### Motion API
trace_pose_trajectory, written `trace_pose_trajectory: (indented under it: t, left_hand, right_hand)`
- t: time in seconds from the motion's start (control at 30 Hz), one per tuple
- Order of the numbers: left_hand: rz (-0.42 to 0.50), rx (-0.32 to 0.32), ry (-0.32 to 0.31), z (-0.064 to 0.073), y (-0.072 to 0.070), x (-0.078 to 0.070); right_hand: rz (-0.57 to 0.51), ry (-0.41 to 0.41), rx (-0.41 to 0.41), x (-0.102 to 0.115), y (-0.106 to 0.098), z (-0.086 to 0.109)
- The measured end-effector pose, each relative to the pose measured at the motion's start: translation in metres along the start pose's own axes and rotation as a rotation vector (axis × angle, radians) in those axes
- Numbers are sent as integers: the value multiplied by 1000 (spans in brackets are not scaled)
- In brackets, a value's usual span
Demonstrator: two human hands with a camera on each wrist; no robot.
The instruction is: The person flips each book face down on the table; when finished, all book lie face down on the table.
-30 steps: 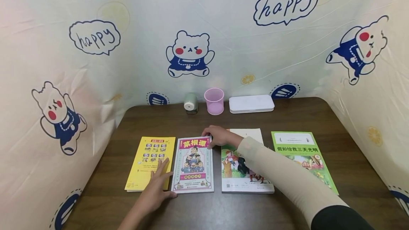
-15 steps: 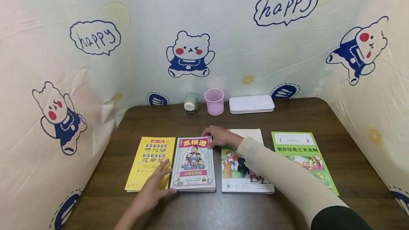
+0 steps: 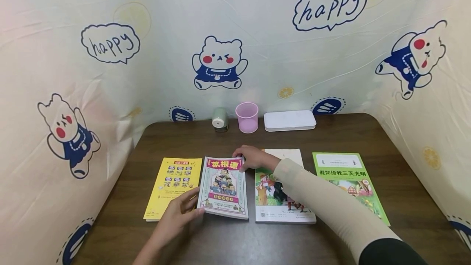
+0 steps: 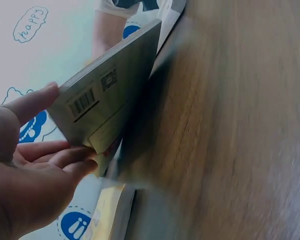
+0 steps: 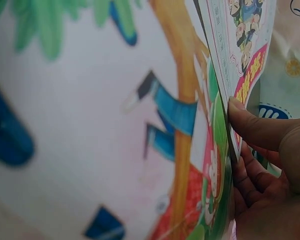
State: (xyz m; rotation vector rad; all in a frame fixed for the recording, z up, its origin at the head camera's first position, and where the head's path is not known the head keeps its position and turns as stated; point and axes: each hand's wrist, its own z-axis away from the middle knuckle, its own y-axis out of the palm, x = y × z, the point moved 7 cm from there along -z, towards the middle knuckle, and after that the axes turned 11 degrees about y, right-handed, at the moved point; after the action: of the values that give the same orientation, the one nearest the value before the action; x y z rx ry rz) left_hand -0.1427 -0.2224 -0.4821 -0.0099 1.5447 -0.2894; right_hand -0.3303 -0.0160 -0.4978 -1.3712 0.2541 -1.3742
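Note:
A pink-bordered book (image 3: 223,187) has its near end tipped up off the wooden table. My left hand (image 3: 178,214) grips its near left corner, thumb on the front cover and fingers underneath. In the left wrist view the back cover (image 4: 115,85) with a barcode faces down towards the table. At the far right corner my right hand (image 3: 254,157) pinches the same book; the right wrist view shows the thumb (image 5: 250,120) on the cover. Just left lies a yellow book (image 3: 173,187), partly behind my left hand.
An illustrated book (image 3: 276,214) lies under my right forearm, and a green book (image 3: 336,171) lies further right. Along the back of the table (image 3: 176,138) stand a pencil sharpener (image 3: 220,121), a pink cup (image 3: 247,124) and a white case (image 3: 290,121).
My left hand has come off the yellow book and closed on the pink-bordered book's near left corner. That book's near end has risen and turned slightly. The right hand has stayed put.

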Motion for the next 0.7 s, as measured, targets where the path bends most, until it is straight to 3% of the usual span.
trace_pose_trajectory:
  t: [0.1,0.33,0.57,0.7]
  left_hand:
    - [82,-20,2,0,3,-1]
    - [125,-94,20,-1,6,-3]
    - [142,-108,135,-2,11,-8]
    - [153,-130,160,-2,14,-11]
  right_hand:
    - [-3,-4,-4,0,0,0]
    - [2,-16,-21,-1,2,-2]
    - [-31,-1,-20,0,2,-2]
    - [-99,-5,-14,2,0,-1]
